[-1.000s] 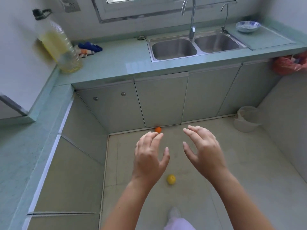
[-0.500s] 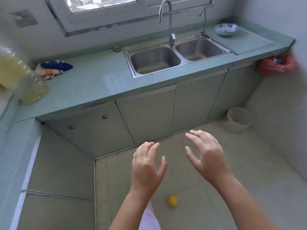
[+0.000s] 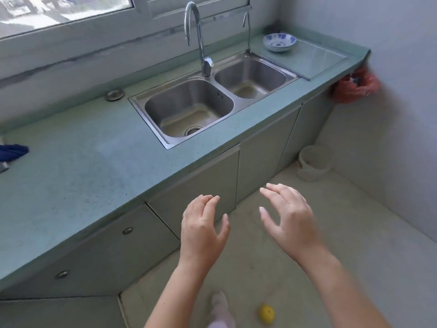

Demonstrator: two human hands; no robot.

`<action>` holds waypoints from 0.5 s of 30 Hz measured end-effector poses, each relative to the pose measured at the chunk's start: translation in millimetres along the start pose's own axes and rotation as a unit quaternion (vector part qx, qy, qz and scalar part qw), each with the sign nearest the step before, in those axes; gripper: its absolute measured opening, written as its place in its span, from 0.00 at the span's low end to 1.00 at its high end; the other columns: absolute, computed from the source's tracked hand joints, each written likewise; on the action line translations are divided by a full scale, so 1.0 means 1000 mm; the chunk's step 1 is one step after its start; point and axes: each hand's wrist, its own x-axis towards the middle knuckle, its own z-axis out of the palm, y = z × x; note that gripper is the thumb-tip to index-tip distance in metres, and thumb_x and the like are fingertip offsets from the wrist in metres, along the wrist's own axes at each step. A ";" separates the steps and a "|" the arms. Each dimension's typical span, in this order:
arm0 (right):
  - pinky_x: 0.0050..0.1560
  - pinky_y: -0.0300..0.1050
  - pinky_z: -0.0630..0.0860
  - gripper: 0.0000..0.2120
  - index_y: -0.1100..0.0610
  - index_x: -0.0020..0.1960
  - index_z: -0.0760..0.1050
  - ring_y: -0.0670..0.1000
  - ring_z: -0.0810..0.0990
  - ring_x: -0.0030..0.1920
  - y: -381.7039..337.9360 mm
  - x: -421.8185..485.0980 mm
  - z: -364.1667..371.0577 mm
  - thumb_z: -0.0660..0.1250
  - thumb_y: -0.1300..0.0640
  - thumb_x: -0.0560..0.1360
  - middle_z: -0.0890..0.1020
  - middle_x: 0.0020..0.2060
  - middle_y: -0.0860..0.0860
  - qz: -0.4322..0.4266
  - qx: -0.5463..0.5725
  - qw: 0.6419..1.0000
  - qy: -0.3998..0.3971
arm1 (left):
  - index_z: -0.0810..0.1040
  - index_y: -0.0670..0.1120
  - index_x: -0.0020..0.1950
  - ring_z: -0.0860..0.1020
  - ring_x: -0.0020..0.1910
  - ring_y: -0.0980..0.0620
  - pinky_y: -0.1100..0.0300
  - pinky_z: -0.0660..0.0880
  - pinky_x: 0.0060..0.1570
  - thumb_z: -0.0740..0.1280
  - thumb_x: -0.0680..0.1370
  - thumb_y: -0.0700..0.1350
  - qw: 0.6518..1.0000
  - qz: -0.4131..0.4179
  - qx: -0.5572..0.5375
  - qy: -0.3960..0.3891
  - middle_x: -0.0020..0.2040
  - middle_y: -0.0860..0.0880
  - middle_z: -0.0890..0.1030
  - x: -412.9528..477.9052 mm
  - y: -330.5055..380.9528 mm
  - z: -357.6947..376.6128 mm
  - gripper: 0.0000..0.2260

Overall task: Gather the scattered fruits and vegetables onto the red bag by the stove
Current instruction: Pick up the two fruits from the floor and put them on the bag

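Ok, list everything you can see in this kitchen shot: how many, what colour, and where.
Yellow fruit: one, yellow, on the floor near the bottom edge.
Sink: one double basin, steel, set in the counter.
Tap: one tall, chrome, behind the basins; a thinner spout to its right.
Bowl: one, blue and white, far right of the counter.
Red bag: one, red, hanging off the counter's right end.
Bucket: one, pale, on the floor by the right wall.
Cloth: one, blue, left edge of the counter.
Left hand: open, empty.
Right hand: open, empty.

Both hands hover empty over the floor, left hand [image 3: 203,229] and right hand [image 3: 287,221] with fingers spread. A yellow fruit [image 3: 267,314] lies on the floor [image 3: 354,233] below them, beside the worktop [image 3: 82,162].
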 end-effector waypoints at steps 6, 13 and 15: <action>0.54 0.60 0.74 0.19 0.60 0.55 0.78 0.56 0.75 0.55 -0.005 0.006 -0.002 0.58 0.51 0.70 0.80 0.52 0.55 0.023 -0.031 0.999 0.025 | 0.78 0.40 0.56 0.75 0.56 0.43 0.50 0.72 0.56 0.60 0.73 0.49 0.998 0.012 -0.047 -0.026 0.53 0.44 0.79 0.018 -0.008 0.009 0.18; 0.56 0.55 0.74 0.19 0.59 0.55 0.78 0.54 0.72 0.56 -0.006 -0.037 -0.028 0.58 0.51 0.71 0.80 0.52 0.56 0.094 -0.078 0.989 0.089 | 0.78 0.40 0.56 0.74 0.55 0.45 0.52 0.73 0.55 0.60 0.72 0.49 0.987 0.107 -0.062 -0.100 0.52 0.45 0.79 0.014 0.010 0.015 0.18; 0.56 0.52 0.72 0.19 0.60 0.55 0.78 0.56 0.74 0.55 -0.006 -0.055 -0.039 0.58 0.51 0.71 0.81 0.52 0.56 0.117 -0.100 0.982 0.109 | 0.78 0.41 0.56 0.73 0.56 0.46 0.53 0.71 0.56 0.60 0.73 0.50 0.981 0.136 -0.065 -0.119 0.53 0.46 0.79 0.013 0.020 0.013 0.18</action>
